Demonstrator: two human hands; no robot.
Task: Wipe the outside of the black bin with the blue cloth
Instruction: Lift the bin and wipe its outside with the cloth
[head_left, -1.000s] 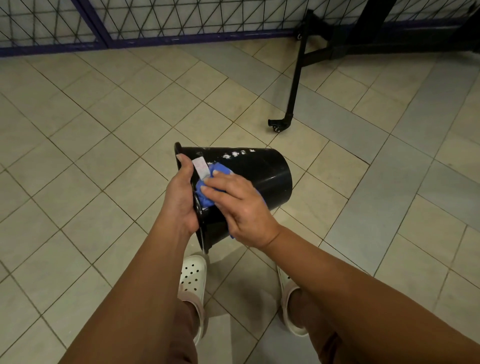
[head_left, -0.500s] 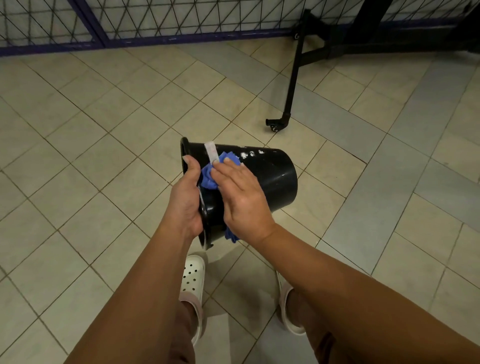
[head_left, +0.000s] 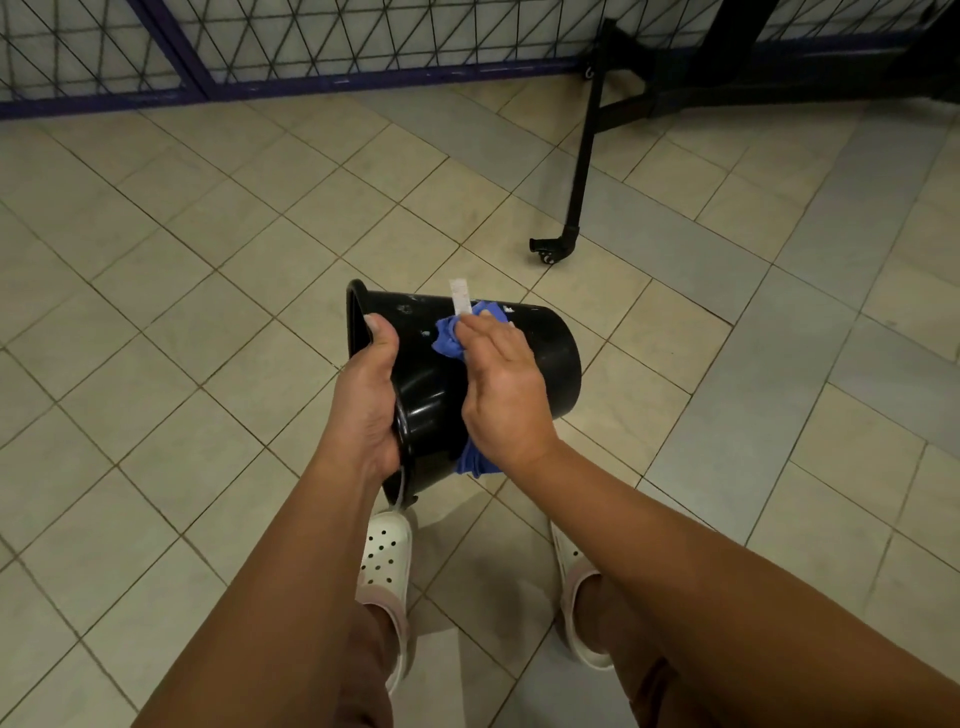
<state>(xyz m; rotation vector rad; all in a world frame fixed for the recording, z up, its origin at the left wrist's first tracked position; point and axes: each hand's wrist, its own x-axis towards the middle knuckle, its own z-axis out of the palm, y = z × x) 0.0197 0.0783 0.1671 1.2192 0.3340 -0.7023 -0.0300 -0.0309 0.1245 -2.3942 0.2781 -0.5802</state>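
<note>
Even indoor light; soft shadows on floor (head_left: 483, 545); glare streak on black bin (head_left: 423, 395); wide-angle bending at edges.

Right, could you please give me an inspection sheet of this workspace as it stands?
Surface: tiled floor, beige and grey.
Job's things: black bin held on its side; blue cloth against its outer wall, white tag sticking up.
Clutter: nothing seen.
Hands: left hand grips the bin at its rim; right hand presses the cloth with flat fingers.
Cables: nothing seen.
Surroundings: wire mesh fence, black wheeled frame, white clogs.
</note>
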